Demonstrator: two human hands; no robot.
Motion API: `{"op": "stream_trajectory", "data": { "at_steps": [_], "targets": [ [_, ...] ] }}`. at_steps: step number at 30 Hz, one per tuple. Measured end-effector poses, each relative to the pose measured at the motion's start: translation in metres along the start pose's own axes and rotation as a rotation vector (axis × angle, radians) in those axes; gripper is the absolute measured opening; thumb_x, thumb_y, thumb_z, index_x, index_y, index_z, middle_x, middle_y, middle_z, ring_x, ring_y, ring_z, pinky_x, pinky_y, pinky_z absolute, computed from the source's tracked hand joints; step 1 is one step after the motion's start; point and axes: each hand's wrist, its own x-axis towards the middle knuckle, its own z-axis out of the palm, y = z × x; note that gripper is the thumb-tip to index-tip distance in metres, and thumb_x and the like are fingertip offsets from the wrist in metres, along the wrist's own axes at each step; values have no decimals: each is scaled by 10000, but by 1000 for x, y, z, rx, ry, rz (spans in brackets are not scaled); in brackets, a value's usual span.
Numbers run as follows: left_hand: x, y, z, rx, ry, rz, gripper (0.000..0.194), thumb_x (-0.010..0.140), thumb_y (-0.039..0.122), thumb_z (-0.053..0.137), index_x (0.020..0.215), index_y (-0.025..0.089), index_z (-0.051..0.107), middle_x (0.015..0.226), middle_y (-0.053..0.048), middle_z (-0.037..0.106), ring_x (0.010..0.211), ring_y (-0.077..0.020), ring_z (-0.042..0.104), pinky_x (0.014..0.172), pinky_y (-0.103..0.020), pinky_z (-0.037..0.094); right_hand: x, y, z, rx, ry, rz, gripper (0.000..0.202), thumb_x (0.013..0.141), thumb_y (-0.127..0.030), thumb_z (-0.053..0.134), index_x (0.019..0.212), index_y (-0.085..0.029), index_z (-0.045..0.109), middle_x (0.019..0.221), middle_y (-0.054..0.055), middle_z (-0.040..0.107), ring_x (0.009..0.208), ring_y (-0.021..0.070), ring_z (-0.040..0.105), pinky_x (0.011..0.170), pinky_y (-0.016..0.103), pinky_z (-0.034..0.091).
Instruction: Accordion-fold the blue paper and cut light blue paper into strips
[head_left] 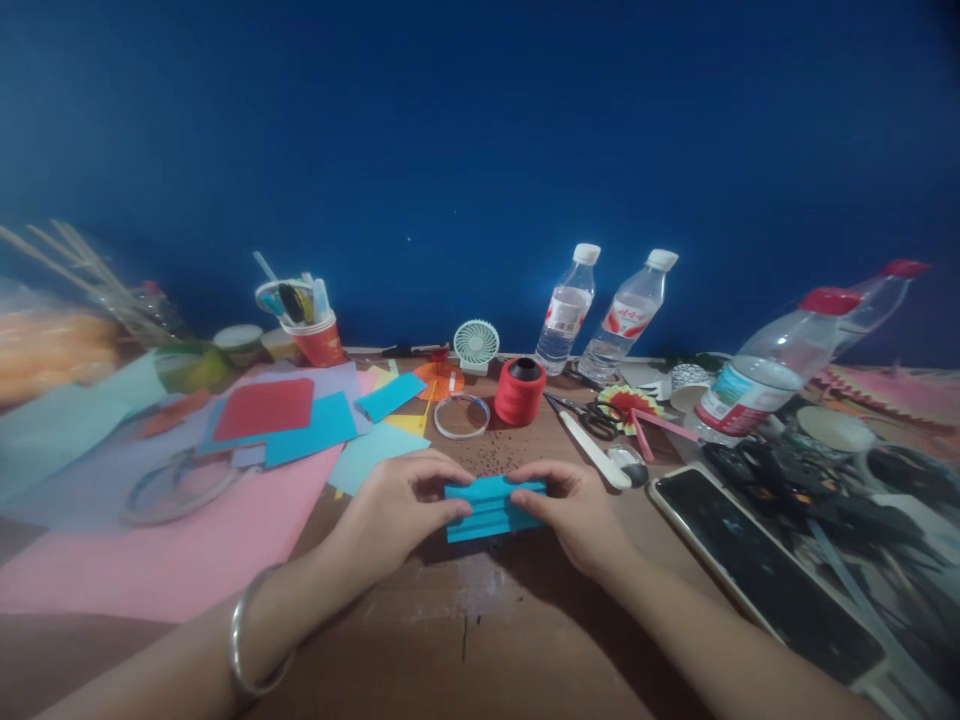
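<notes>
hands (405, 508) (583, 515) angled inward, pinching blue paper (492, 508)

Room over near tabletop (420, 655), rightward obstacle: phone (765, 570)

Brown counter (405, 630), crowded along the back! Pink paper (195, 560) spreads across the left, a red spool (519, 396) stands near black scissors (598, 420), and a phone (765, 565) lies over right.

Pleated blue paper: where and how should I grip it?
Pinch the pleated blue paper at its short ends, left hand from the left, right hand from the right. The creases run end to end, so this likely keeps folds together.
</notes>
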Motion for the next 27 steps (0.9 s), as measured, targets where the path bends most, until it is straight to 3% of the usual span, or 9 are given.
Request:
{"op": "stream_trajectory", "data": {
  "at_steps": [7,15,22,27],
  "targets": [
    [-1,-2,4,-31,78,42,58,729,204,679,780,222,701,878,-2,679,830,-157,620,749,-270,487,-2,4,-1,-28,40,-60,136,638,-267,769,767,-242,733,758,17,695,690,161,594,603,268,464],
    [-2,4,4,-14,90,46,87,768,203,617,739,210,699,887,-15,666,832,-155,609,734,-260,471,-4,-7,3,-88,12,-103,147,624,-227,762,767,-251,740,761,14,690,716,174,595,613,275,459],
    [0,2,2,-40,3,-57,38,761,183,564,780,196,593,761,13,629,737,-149,588,653,-254,466,-6,-11,7,-122,-25,-71,123,677,-223,709,794,-243,737,791,21,704,736,181,608,630,285,461],
    [1,4,5,-38,-113,-86,59,722,154,559,757,196,583,731,24,614,712,-149,571,624,-252,444,-8,-13,11,-137,-104,-24,261,676,-174,704,927,-244,711,825,7,692,726,164,594,638,275,447]
  ]
}}
